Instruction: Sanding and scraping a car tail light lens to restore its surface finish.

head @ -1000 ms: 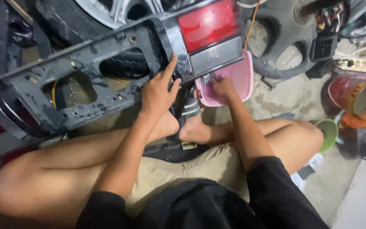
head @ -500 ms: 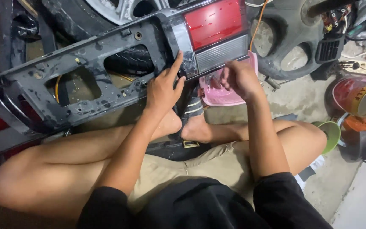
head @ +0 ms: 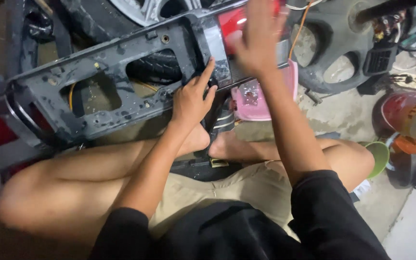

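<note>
At the centre of the view, the left hand (head: 191, 101) presses flat on the dark grey tail-lamp panel (head: 111, 82), forefinger stretched toward one o'clock, fingers apart and clamped on nothing. At twelve o'clock the right hand (head: 258, 38) hovers blurred over the red lamp lens (head: 231, 24), fingers spread and empty. A pink tray (head: 258, 98) lies on the floor at two o'clock of the left hand

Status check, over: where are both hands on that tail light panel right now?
Left hand open, flat on the grey panel. Right hand raised, blurred, over the red lamp lens, holding nothing visible. Pink tray below the panel.
</note>
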